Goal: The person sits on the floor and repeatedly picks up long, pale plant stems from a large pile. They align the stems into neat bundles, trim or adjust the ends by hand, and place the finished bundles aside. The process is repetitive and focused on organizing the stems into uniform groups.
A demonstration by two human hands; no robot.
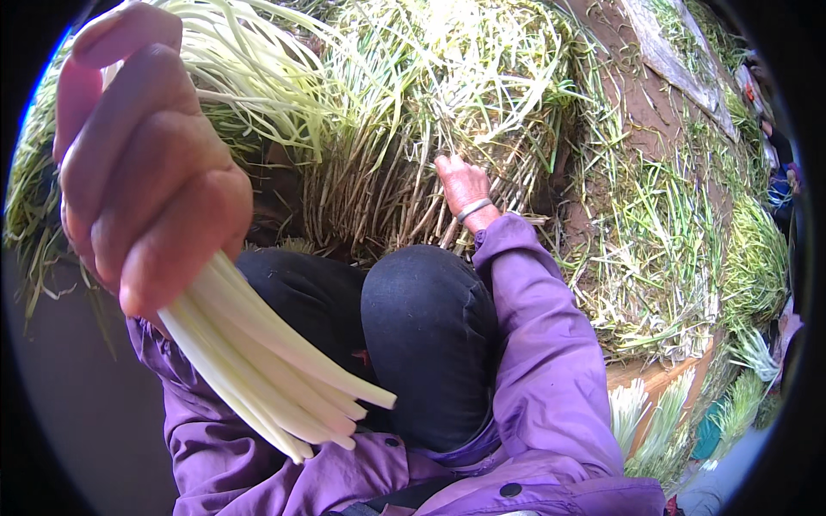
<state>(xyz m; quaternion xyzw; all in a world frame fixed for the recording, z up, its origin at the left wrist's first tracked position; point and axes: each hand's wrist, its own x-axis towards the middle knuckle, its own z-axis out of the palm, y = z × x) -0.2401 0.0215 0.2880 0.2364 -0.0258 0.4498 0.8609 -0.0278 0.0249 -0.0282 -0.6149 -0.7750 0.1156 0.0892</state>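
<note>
My left hand (148,168) is raised close to the camera, its fingers closed around a bunch of pale, long-stemmed greens (264,361). The trimmed-looking pale ends point down to the right, over my lap, and the thin yellow-green leaves (258,77) spread out behind the hand. Farther off, my right hand (461,184), with a metal bangle (474,209) at the wrist, reaches to a large heap of greens (368,174) with brownish stalks. Its fingers are bent against the stalks; whether they grip any is not clear.
Loose leaves and stalks (658,251) lie over brown ground on the right. A plastic sheet (684,71) is at the upper right. Pale bundles (626,413) stand by a wooden board (658,380) at the lower right. Parts of other people show at the far right edge.
</note>
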